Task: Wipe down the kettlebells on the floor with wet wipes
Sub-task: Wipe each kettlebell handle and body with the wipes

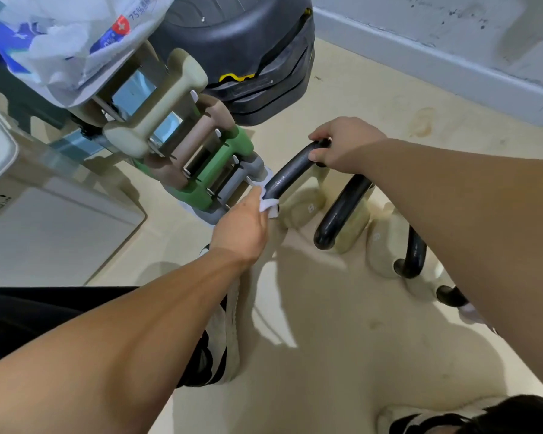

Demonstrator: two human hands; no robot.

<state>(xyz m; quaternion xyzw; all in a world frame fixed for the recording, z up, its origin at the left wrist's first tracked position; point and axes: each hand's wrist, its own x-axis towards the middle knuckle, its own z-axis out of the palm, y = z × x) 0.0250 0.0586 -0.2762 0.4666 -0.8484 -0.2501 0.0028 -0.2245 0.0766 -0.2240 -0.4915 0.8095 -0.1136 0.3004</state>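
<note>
Bare forearms reach forward. Left hand (242,227) pinches a white wet wipe (268,208) against the near kettlebell's (298,208) black glossy handle (290,172); right hand (342,145) clasps the handle's top. Beige body, on the floor (342,339), beside a dumbbell rack (182,145). More kettlebells (351,220) line up right of it.

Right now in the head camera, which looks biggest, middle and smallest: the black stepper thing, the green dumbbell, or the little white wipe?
Largest to smallest, as they look:
1. black stepper
2. green dumbbell
3. white wipe, mostly bunched inside the left hand

The stepper runs off the frame's top edge, so it's bigger than shown.
</note>
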